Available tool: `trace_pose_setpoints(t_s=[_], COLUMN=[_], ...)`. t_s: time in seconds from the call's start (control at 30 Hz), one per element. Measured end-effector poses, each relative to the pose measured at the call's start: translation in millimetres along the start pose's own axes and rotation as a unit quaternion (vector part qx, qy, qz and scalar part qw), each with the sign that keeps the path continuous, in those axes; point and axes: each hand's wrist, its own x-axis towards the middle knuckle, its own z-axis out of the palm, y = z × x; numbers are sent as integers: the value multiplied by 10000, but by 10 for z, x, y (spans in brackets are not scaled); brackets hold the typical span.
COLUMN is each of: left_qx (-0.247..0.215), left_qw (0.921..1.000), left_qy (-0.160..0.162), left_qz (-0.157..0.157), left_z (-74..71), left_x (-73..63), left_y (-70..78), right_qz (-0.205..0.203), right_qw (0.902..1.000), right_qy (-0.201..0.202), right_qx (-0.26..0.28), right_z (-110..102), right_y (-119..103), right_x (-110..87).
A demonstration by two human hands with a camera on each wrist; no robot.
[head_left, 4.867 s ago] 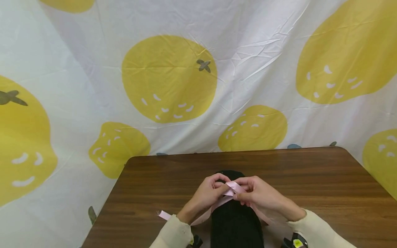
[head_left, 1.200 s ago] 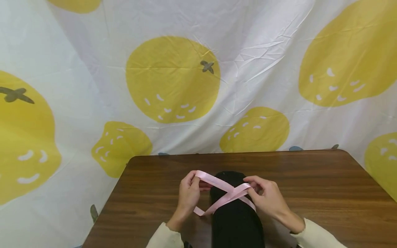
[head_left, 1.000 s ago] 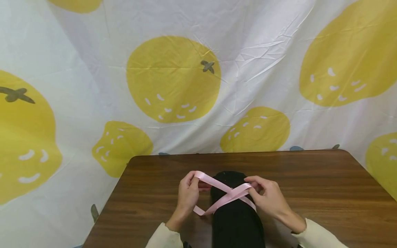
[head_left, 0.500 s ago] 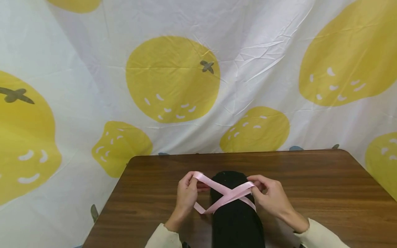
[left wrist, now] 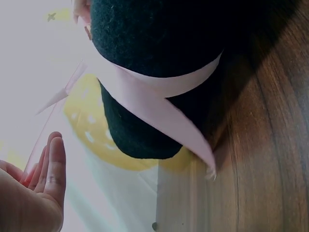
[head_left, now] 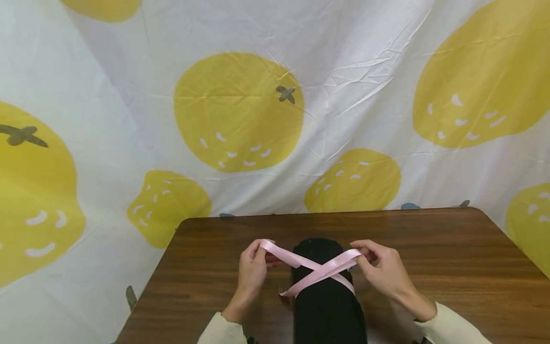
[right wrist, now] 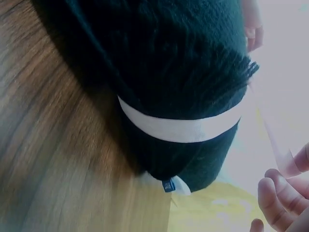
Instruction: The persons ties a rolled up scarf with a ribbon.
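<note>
A rolled black fringed scarf lies lengthwise on the table, with a small label at its far end. Pink ribbon wraps round it and crosses on top. My left hand pinches one length of the ribbon between thumb and fingers, left of the scarf. On the other side, my right hand pinches a folded loop of the ribbon. The two lengths stretch apart from the crossing. One frayed ribbon end hangs loose on the left side of the scarf.
The brown wooden table has rounded far corners. Close behind it hangs a white cloth printed with yellow lemons.
Both hands, close together over the scarf at first, have moved apart to left and right with the ribbon. The crossing has tightened and the loose end on the left has drawn in.
</note>
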Motion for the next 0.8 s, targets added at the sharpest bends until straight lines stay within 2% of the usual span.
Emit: trace_pose_setpoints(t_s=[0.27,0.5,0.63,0.7,0.8], left_qx=[-88,0,-325,-497,-536], left_qw=[9997,9989,9986,9983,9982], left_qy=[130,234,83,-43,-109], left_qz=[-206,-396,-408,-309,-243], left_z=[-68,-188,-264,-301,-345], left_x=[17,13,6,0,-3], left_y=[9,-13,-28,-32,-31], right_qz=[65,146,165,188,232], right_qw=[9997,9985,9976,9970,9960], right_qy=[160,261,350,394,457], right_qx=[-189,-448,-566,-637,-737], right_z=[-79,-175,-253,-293,-354], right_y=[82,161,201,222,260], right_x=[15,13,11,10,9])
